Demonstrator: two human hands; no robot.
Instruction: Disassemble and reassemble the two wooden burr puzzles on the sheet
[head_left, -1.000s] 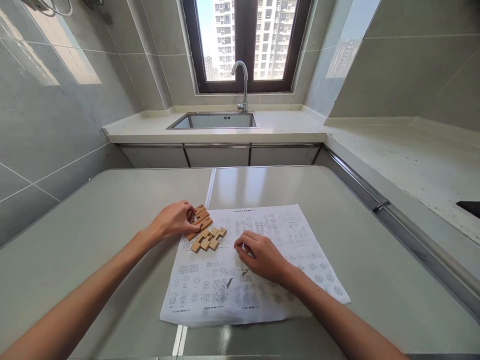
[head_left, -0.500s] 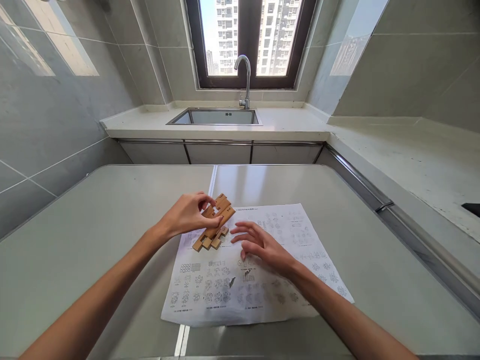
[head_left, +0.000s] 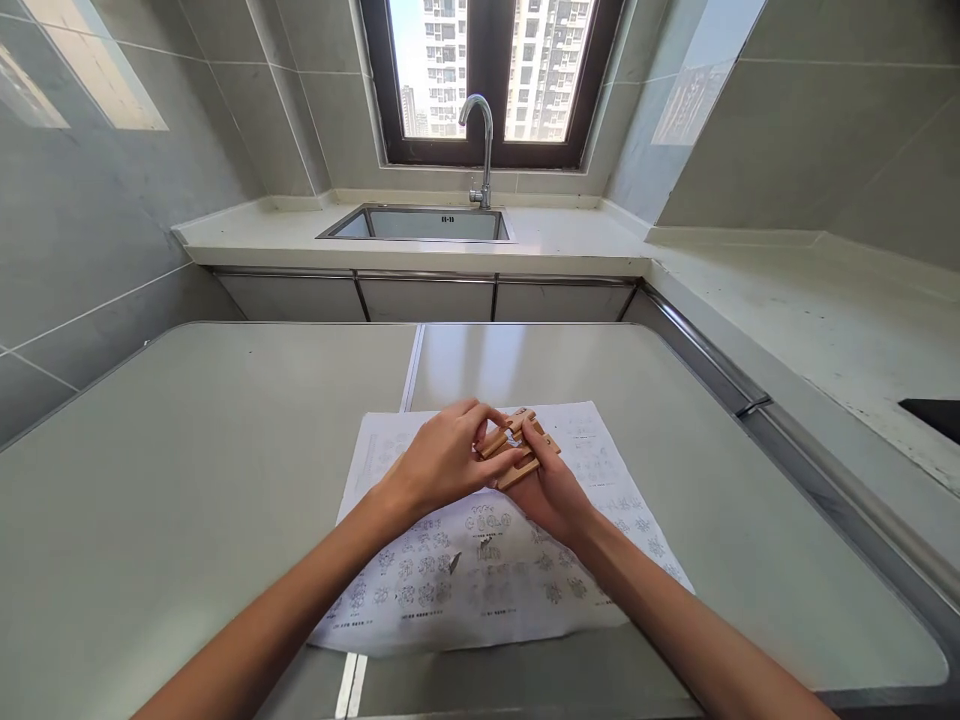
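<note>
Grey tiles walled a narrow kitchen, with a steel sink [head_left: 420,225] and a curved faucet [head_left: 480,140] under the window at the top of the frame. Lower down, a pale table [head_left: 225,450] carried a printed diagram sheet [head_left: 480,570]. At the centre of the frame both hands met over the sheet's upper part on a cluster of notched wooden puzzle pieces [head_left: 519,456], held off the paper. The left hand [head_left: 442,462] curled over them from the left, thumb and fingers pinching the near bars. The right hand [head_left: 553,492] cupped them from below, fingertips pressed on top. Such loosely interlocked bars would likely slip apart if tilted. A level hold, light even pressure from both sides and sliding along the notches rather than forcing seemed wise.
</note>
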